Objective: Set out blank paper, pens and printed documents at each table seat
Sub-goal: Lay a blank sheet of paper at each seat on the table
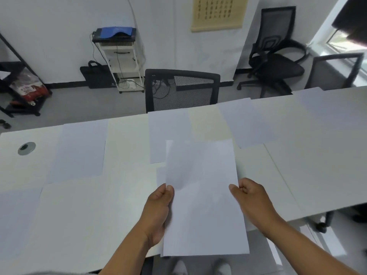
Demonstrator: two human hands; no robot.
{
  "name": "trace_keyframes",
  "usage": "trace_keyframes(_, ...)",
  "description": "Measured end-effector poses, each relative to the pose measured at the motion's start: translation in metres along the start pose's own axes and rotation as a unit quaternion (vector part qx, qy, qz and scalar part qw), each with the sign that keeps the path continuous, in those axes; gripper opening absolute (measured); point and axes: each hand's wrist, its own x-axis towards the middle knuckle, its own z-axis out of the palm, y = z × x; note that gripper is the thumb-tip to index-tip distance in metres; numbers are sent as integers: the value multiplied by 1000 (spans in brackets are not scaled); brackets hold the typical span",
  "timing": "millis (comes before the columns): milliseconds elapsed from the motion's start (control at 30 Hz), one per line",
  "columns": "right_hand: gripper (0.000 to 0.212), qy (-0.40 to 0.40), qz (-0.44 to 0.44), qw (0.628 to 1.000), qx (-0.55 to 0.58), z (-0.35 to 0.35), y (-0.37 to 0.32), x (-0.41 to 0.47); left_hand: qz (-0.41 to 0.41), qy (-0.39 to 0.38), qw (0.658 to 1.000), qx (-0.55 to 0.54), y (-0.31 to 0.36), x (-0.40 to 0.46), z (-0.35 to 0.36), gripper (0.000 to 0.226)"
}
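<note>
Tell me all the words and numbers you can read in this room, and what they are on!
None can be read.
Wall scroll: columns of characters, too blurred to read.
Red bag on the floor at the left: pale print, too blurred to read.
Stack of paper held by the left hand and right hand: blank on the side that shows.
Sheets on the table: blank.

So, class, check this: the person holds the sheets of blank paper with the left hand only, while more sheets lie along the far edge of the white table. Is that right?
Not quite. The head view shows both hands on the held sheets: the left hand grips the left edge and the right hand pinches the right edge. The rest stands: more sheets lie along the far edge of the white table.
</note>
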Motion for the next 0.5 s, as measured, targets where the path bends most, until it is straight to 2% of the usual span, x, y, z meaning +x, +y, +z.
trace_keyframes(200, 48, 21, 12, 1000, 14, -52, 19, 0, -2, -36, 997, 65, 4, -7, 51, 40)
trace_keyframes(333, 49, 19, 1, 1000, 19, -87, 38, 9, -2, -28, 995, 98, -2, -5, 89, 31)
trace_keyframes(500, 49, -14, -18, 1000, 18, -138, 75, 33, -4, 7, 995, 97, -23, -4, 151, 32)
